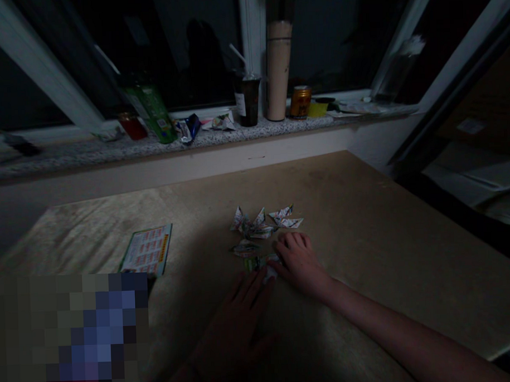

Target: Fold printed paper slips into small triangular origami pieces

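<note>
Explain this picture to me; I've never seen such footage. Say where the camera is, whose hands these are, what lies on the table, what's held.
One camera, worn on a person's head, looks down at their own bare hands; there is no machine. On the table lie folded paper pieces and a printed sheet. The left hand lies flat by a paper piece; the right hand rests on it, though it is too dark to tell if it pinches. The windowsill behind carries a green bottle, a cup and a can.
</note>
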Demonstrator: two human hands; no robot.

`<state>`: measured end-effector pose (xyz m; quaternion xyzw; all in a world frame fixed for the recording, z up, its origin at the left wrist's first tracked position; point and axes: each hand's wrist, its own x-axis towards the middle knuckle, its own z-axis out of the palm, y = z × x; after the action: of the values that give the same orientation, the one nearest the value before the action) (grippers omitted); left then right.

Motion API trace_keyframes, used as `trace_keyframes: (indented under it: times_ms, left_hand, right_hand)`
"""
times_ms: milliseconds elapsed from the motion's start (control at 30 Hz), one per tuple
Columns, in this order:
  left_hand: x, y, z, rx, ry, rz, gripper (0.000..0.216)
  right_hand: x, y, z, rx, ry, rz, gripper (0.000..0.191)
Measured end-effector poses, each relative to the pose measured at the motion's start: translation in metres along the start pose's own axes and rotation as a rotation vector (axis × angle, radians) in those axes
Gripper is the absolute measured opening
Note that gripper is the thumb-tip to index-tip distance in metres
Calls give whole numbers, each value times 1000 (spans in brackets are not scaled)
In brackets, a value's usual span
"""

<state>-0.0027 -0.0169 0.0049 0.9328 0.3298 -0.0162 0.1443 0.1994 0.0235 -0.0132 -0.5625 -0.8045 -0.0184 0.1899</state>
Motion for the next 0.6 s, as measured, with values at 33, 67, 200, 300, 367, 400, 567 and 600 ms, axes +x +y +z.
trace_keyframes:
  times_ms: [33, 67, 200, 300, 367, 400, 567, 600]
  left_hand:
    - [0, 0, -1, 2, -5, -5, 78]
    - [0, 0, -1, 5, -7, -9, 77]
    - [1, 0, 0, 7, 11, -3, 77]
    - [1, 0, 0, 11, 11, 1, 80]
    - [0, -1, 0, 12, 6, 6, 79]
    - [0, -1, 1, 13, 3, 6, 79]
    - [-1, -2, 0, 25, -12, 2, 77]
    - [-1, -2, -1, 28, -15, 4, 76]
  right_hand:
    - [0, 0, 0, -7, 0, 1, 26]
    - [0, 0, 0, -12, 0, 2, 26]
    - [-1, 0, 0, -3, 7, 1, 25]
    - [0, -1, 0, -15, 7, 1, 26]
    - [0, -1, 0, -25, 1, 2, 28]
    - [0, -1, 0, -26, -1, 3, 28]
    - [0, -1, 0, -10, 3, -4, 27]
    - [0, -1, 0, -9, 5, -4, 27]
